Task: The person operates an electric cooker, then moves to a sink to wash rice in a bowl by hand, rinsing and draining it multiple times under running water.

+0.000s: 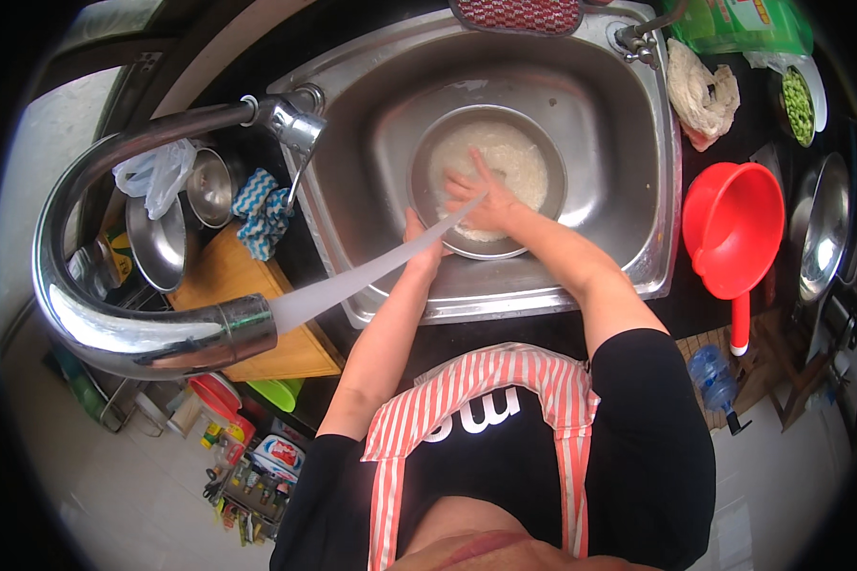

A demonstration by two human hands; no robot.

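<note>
In the stainless steel sink point(614, 193) sits a round metal bowl point(487, 253) holding cloudy water and pale grains that look like rice point(525, 168). My left hand point(424, 243) grips the near left side of the bowl, its fingers partly hidden against the wall. My right hand point(482, 200) is inside the bowl with fingers spread, touching the grains and water. From the curved chrome faucet point(246, 328) at the left, a stream of water point(371, 271) runs across into the bowl, meeting my right hand.
Right of the sink lie a red plastic ladle point(735, 221), a beige cloth point(703, 96) and a container of green pieces point(798, 107). At left are a wooden board point(257, 314), a blue-white cloth point(263, 214) and metal bowls point(158, 239). A red mat point(521, 16) overhangs the far rim.
</note>
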